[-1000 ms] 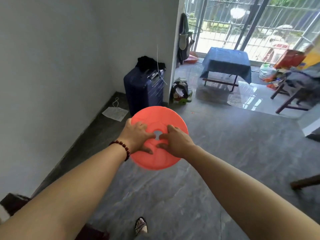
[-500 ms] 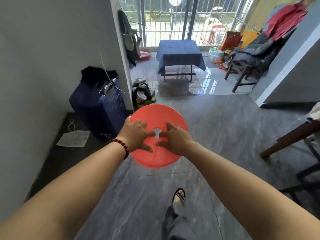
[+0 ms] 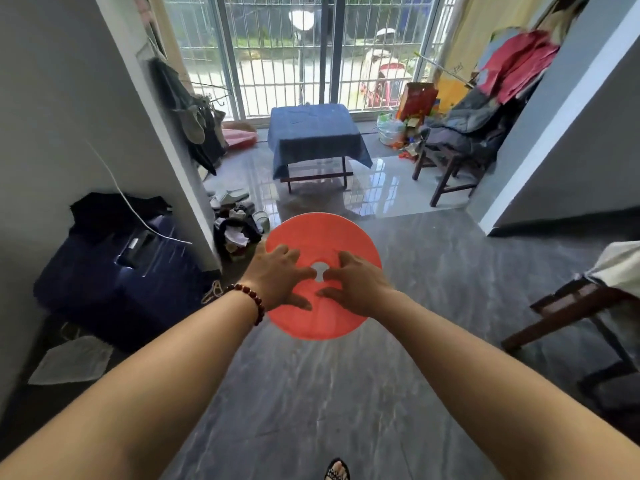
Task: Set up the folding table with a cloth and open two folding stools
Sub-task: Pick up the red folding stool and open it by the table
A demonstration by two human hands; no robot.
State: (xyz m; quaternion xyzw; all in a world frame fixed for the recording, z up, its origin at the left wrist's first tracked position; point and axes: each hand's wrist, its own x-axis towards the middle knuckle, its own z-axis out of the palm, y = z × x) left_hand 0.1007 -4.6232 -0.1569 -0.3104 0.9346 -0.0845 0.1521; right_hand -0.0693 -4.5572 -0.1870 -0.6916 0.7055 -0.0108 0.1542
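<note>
Two hands on a flat stool, table ahead

Both hands hold a collapsed orange folding stool [image 3: 322,233], a flat round disc with a small hole at its centre, out in front of the person at arm's length. The left hand [image 3: 277,277] presses on the disc's left half with fingers spread wide; the right hand [image 3: 356,287] does the same on the right half. Thumbs and fingertips close in on the central hole from either side, so neither hand is nearer than the other.

Beyond the hands and almost straight ahead, well apart from them, stands the folding table [image 3: 317,168], already draped with a blue cloth [image 3: 313,133], near the barred window. A dark suitcase [image 3: 114,268] sits to the left of the left hand.

Judging by the grip, the disc's flat face is turned toward the person, so opening it probably means pulling or twisting along the axis running away from the hands.
</note>
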